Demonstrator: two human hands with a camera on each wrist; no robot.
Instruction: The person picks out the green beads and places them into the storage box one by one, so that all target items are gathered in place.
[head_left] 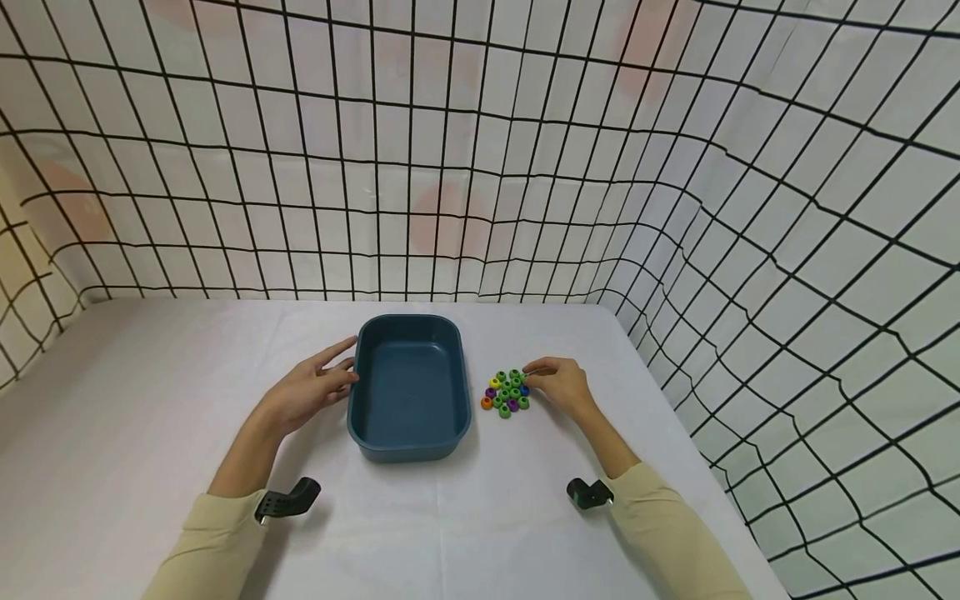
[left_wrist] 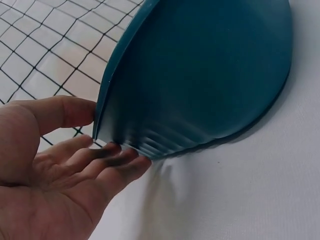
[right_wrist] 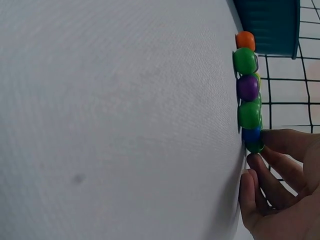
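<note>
A blue rectangular bin (head_left: 408,450) stands on the white table. My left hand (head_left: 311,392) is at its left side, the thumb and fingertips touching the outer wall of the bin (left_wrist: 200,75) in the left wrist view, with the fingers (left_wrist: 107,172) loosely extended. Right of the bin lies a tight cluster of beads (head_left: 506,395), mostly green, with orange, yellow, purple and blue ones. At the cluster's right edge my right hand (head_left: 558,383) pinches a green bead (right_wrist: 255,146) between thumb and finger, beside a blue bead (right_wrist: 251,134).
Black netting (head_left: 412,158) over white cloth rises behind the table and along its right side. The white tabletop (head_left: 450,533) extends in front of the bin and to its left. A black wrist device (head_left: 288,500) sits at the left cuff, another (head_left: 588,493) at the right.
</note>
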